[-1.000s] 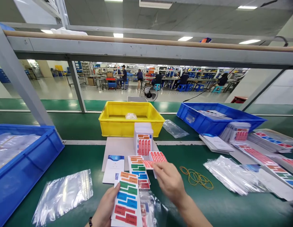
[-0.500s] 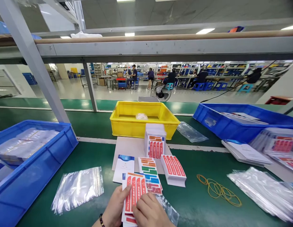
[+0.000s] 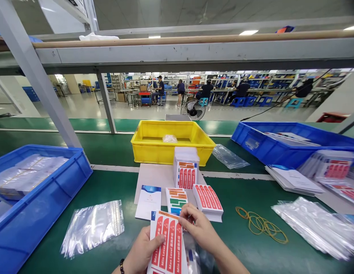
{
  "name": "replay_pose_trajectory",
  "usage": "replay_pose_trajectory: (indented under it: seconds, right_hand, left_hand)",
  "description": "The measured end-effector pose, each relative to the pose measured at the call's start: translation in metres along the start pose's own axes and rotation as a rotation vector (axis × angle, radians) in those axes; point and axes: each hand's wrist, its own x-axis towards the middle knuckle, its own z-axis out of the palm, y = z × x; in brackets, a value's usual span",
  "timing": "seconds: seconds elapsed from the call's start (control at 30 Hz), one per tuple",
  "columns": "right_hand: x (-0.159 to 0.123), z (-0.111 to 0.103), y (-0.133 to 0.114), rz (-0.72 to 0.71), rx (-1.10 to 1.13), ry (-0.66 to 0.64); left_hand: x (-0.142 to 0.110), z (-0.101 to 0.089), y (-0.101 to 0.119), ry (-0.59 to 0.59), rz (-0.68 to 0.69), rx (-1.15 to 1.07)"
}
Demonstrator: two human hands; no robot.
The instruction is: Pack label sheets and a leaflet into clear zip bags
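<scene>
My left hand (image 3: 145,247) is closed on a few label sheets (image 3: 167,243) printed with red strips, its thumb lying across the front. My right hand (image 3: 198,228) pinches at the upper right corner of these sheets, with fingers curled. Below the right wrist lies a clear plastic bag (image 3: 193,258), partly hidden by hand and sheets. Just beyond are a pile of sheets with orange, green and blue shapes (image 3: 177,198), a stack of red-strip labels (image 3: 208,199) and a white leaflet with a blue top (image 3: 149,201). Behind them stands a bagged block of labels (image 3: 186,169).
A yellow bin (image 3: 173,152) stands ahead, with a blue bin (image 3: 65,179) at left and another (image 3: 257,148) at right. Clear zip bags (image 3: 93,228) lie left; rubber bands (image 3: 262,224) and more plastic bags (image 3: 316,228) lie right. A metal rail (image 3: 177,53) crosses above.
My right hand has moved up from the sheets' lower part to their upper right corner. The sheets are slightly nearer and show more of their front. The view has shifted a little.
</scene>
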Motion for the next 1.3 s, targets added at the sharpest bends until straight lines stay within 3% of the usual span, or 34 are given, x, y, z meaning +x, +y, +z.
replay_pose_trajectory:
  seconds: [0.27,0.4,0.47,0.53,0.63,0.73,0.87,1.1,1.3]
  right_hand:
    - [-0.004,0.005,-0.004,0.05,0.137,0.001]
    - [-0.005,0.007,-0.001,0.164,0.406,-0.153]
    - [-0.004,0.003,0.002,0.194,0.497,-0.166]
    - [0.001,-0.005,0.006,0.22,0.57,-0.026]
    - [0.009,-0.017,0.012,0.246,0.676,0.291]
    - [0.013,-0.019,0.014,0.239,0.727,0.422]
    - [0.01,-0.008,0.01,0.231,0.662,0.284]
    - [0.007,-0.011,0.015,0.227,0.503,0.122]
    - [0.003,0.002,0.015,0.265,0.467,-0.033]
  left_hand:
    - [-0.002,0.001,-0.003,0.034,-0.038,0.093]
    - [-0.003,0.003,0.002,-0.014,-0.016,0.16]
    - [-0.002,0.001,0.004,-0.033,0.027,0.276]
    - [0.001,-0.003,0.006,0.025,0.088,0.44]
    - [0.004,-0.008,0.009,0.153,0.124,0.646]
    - [0.004,-0.009,0.015,0.079,0.07,0.755]
    - [0.0,-0.005,0.021,-0.018,0.175,0.845]
    - [0.0,-0.004,0.019,0.044,0.237,0.783]
    - [0.002,-0.005,0.011,0.061,0.235,0.734]
